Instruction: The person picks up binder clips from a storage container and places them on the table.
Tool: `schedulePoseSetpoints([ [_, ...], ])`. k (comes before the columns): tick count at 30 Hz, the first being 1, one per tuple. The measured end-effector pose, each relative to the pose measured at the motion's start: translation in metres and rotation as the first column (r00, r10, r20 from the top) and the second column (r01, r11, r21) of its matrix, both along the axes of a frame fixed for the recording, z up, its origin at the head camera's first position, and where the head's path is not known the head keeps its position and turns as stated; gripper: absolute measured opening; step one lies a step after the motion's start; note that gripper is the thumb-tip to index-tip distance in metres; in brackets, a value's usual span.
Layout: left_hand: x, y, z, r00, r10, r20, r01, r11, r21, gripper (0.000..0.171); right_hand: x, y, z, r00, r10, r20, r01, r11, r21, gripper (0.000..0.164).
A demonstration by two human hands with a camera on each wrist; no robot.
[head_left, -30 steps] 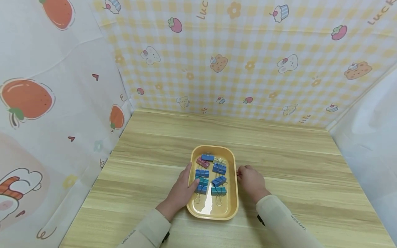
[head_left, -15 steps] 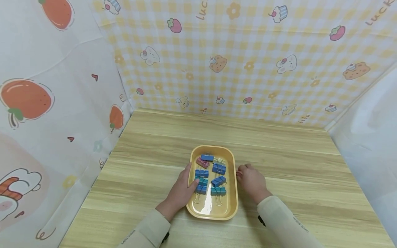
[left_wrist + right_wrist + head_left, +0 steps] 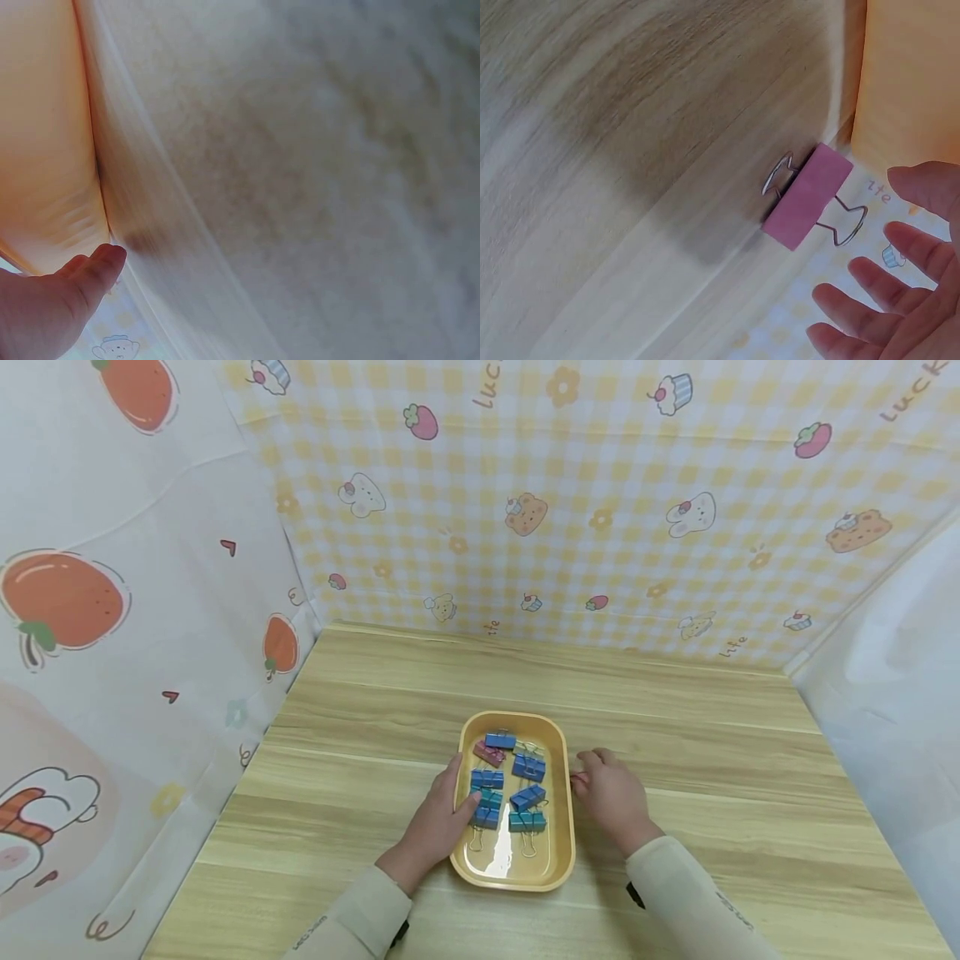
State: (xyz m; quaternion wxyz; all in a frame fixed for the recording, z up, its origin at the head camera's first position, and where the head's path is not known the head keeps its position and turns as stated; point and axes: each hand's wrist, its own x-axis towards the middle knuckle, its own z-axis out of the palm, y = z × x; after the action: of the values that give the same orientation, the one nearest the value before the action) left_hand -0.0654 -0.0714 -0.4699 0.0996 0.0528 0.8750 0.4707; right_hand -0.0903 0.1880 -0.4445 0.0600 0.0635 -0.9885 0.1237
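A yellow tray [image 3: 513,883] stands on the table and holds several binder clips, mostly blue, such as one blue clip [image 3: 529,767]. Teal, pink and yellow ones lie among them. My left hand [image 3: 437,822] holds the tray's left side, thumb over the rim and fingers along the outer wall. Outside the tray's right wall, a pink binder clip [image 3: 808,196] rests on the table with both wire handles spread; in the head view my right hand covers most of it. My right hand [image 3: 613,797] is beside that clip, its fingers [image 3: 851,311] loosely extended and apart from it.
The wood-grain table [image 3: 360,693] extends around the tray on all sides. A yellow checked cloth [image 3: 570,543] hangs behind it, and a white printed cloth [image 3: 195,585] hangs at the left.
My right hand has shifted slightly to the right and its fingers have loosened beside the pink binder clip. My left hand and the tray stay nearly in place.
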Motion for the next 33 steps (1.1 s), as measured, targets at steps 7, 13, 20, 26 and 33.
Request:
schedulePoseSetpoints([
  [7,0.0,0.0,0.001,1.0,0.0,-0.003,0.0,1.0,0.002,0.068,-0.001,0.006,0.004,0.999,0.0,-0.041,-0.002,0.999,-0.04,0.045],
  [13,0.0,0.0,-0.001,1.0,-0.003,-0.018,0.003,1.0,-0.004,0.068,-0.002,0.007,0.007,0.996,0.023,-0.083,-0.027,0.999,-0.044,0.047],
  [20,-0.001,0.0,-0.002,1.0,-0.003,-0.018,0.003,1.0,-0.004,0.068,-0.002,0.003,0.011,0.995,0.024,-0.102,-0.029,0.998,-0.051,0.051],
  [26,-0.001,0.0,-0.001,1.0,-0.003,-0.007,0.003,1.0,-0.003,0.068,0.001,-0.002,0.02,0.992,0.033,-0.118,-0.042,0.996,-0.075,0.053],
  [33,0.0,0.0,-0.001,1.0,0.001,0.001,-0.001,1.0,0.006,0.068,0.002,-0.006,0.025,0.988,0.056,-0.144,-0.066,0.996,-0.066,0.055],
])
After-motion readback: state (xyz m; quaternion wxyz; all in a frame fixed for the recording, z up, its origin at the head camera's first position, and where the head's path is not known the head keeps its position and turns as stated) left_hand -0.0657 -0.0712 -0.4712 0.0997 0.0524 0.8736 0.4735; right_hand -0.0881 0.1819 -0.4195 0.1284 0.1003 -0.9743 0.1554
